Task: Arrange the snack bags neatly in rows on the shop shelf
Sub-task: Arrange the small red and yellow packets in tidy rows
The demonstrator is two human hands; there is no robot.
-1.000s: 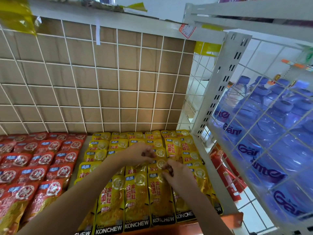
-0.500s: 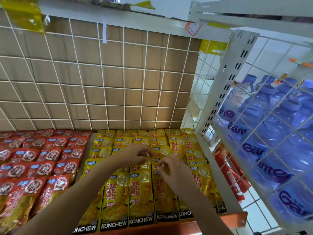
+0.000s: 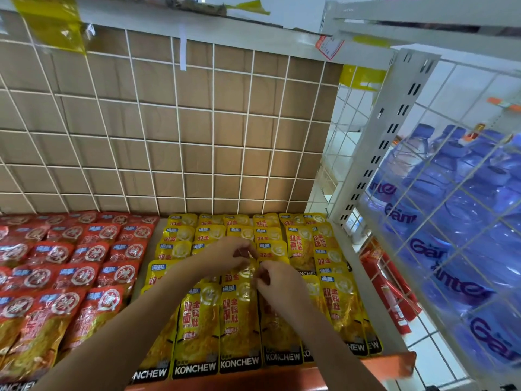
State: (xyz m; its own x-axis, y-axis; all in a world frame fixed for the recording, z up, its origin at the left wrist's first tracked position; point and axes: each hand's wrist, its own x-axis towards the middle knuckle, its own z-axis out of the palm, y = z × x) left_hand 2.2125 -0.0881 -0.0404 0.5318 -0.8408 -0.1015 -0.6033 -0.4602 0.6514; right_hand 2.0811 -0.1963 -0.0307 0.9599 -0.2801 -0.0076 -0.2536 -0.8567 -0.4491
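**Head view: status of work**

The yellow snack bags lie in overlapping rows. The rows run from the orange front lip of the shelf back to the wire grid panel. The front row is level, with the brand strips in line along the lip. The back rows are also in line. To my left, the red snack bags lie in their own rows, set apart from the yellow block by a narrow bare strip of shelf.

I judge the task to be mostly complete. Two items appear to be left:
- the middle bag, which sits under my fingertips;
- the right-hand columns, where one exposed bag shows nearly its full face and lies out of step with its neighbours.

**Head view: hand pose**

Both forearms reach forward over the front row.
- My left hand is the farther one, with its back toward the camera. Its fingers are bent and the tips are drawn toward the thumb at the top edge of the middle bag.
- My right hand is just beside it and nearer to me. Its fingers are curled the same way and pinch that top edge from the right.

Neither hand is flat or spread; each grip is a fingertip pinch. I cannot tell whether the bag is raised off the row. The water bottles behind the side mesh are well apart from both hands.
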